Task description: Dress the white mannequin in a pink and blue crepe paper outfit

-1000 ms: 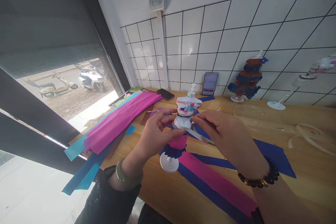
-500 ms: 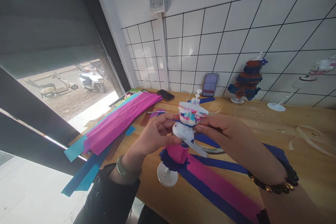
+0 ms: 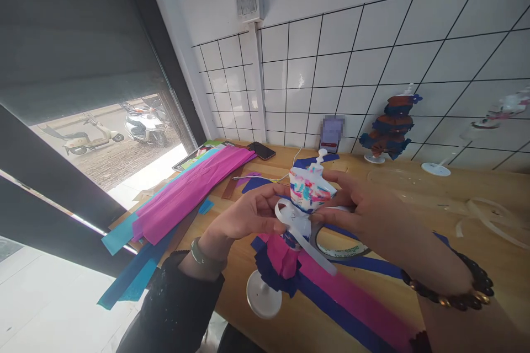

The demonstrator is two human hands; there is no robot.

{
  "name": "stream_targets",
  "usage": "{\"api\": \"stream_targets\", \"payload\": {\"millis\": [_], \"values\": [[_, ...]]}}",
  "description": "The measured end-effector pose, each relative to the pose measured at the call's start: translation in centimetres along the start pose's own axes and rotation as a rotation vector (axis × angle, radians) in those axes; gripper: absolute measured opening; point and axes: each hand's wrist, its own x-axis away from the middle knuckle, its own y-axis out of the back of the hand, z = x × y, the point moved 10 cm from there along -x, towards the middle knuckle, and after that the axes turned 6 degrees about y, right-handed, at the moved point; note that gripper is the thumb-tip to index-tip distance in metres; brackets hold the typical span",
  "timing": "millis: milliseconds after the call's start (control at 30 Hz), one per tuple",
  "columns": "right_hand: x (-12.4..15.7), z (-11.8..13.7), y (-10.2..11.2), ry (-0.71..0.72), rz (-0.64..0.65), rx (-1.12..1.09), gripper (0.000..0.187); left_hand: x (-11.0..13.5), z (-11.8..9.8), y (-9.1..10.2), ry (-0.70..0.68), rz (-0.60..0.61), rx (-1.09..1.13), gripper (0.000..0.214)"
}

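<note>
A small white dress form (image 3: 310, 190) with pink, blue and teal marks tilts between my hands above the table. Its lower part carries a ruffled pink and dark blue paper skirt (image 3: 284, 262), and a round white base (image 3: 264, 295) shows below. Around the waist runs a white ribbon (image 3: 312, 251), with one loop on the left and a tail hanging down to the right. My left hand (image 3: 252, 212) is closed at the waist, thumb and fingers on the ribbon. My right hand (image 3: 356, 207) grips the form's right side, its thumb by the waist; a ribbon strip shows between its fingers.
A tape roll (image 3: 343, 251) lies behind the form. Pink crepe paper (image 3: 190, 193) and blue strips lie left, near a dark phone (image 3: 261, 150). Another phone (image 3: 331, 135) leans on the wall. A dressed form (image 3: 391, 127) stands back right, near clear tape or ribbon (image 3: 488, 215).
The dress form has shifted slightly right and down and turned a little. The ribbon's loop has opened and its tail hangs further right. My right hand has moved slightly right, with more ribbon visible.
</note>
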Motion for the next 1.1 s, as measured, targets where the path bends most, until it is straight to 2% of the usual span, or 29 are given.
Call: {"api": "stream_targets", "payload": {"millis": [67, 133, 233, 333, 500, 633, 733, 833, 967, 1100], "values": [[0.0, 0.2, -0.2, -0.002, 0.033, -0.071, 0.064, -0.1, 0.4, -0.3, 0.036, 0.040, 0.010, 0.053], [0.2, 0.7, -0.7, 0.021, 0.087, -0.156, 0.065, -0.2, 0.9, -0.7, 0.084, 0.075, 0.012, 0.056], [0.5, 1.5, -1.5, 0.067, 0.188, -0.243, 0.040, -0.2, 1.5, -1.5, 0.159, 0.150, 0.041, 0.063], [0.8, 1.6, -1.8, 0.087, 0.232, -0.218, 0.017, -0.2, 1.6, -2.1, 0.194, 0.205, 0.066, 0.063], [0.4, 0.9, -1.1, 0.078, 0.162, -0.117, 0.017, -0.5, 1.2, -1.0, 0.162, 0.120, 0.047, 0.051], [0.5, 1.1, -1.4, 0.094, 0.164, -0.204, 0.016, -0.7, 0.7, -0.2, 0.107, 0.066, 0.050, 0.054], [0.6, 1.2, -1.5, 0.105, 0.157, -0.188, 0.014, -0.9, 0.5, 0.3, 0.054, 0.018, 0.036, 0.049], [0.5, 1.5, -1.1, 0.126, 0.129, -0.117, 0.015, -0.9, 0.3, 0.5, 0.016, -0.014, -0.067, 0.043], [0.1, 1.8, -0.5, 0.152, 0.094, -0.046, 0.020, -0.4, -1.4, 1.1, -0.118, -0.114, -0.271, 0.040], [-0.2, 1.3, -0.2, 0.122, 0.069, -0.078, 0.017, 0.2, -2.4, 0.8, -0.140, -0.104, -0.304, 0.043]]}}
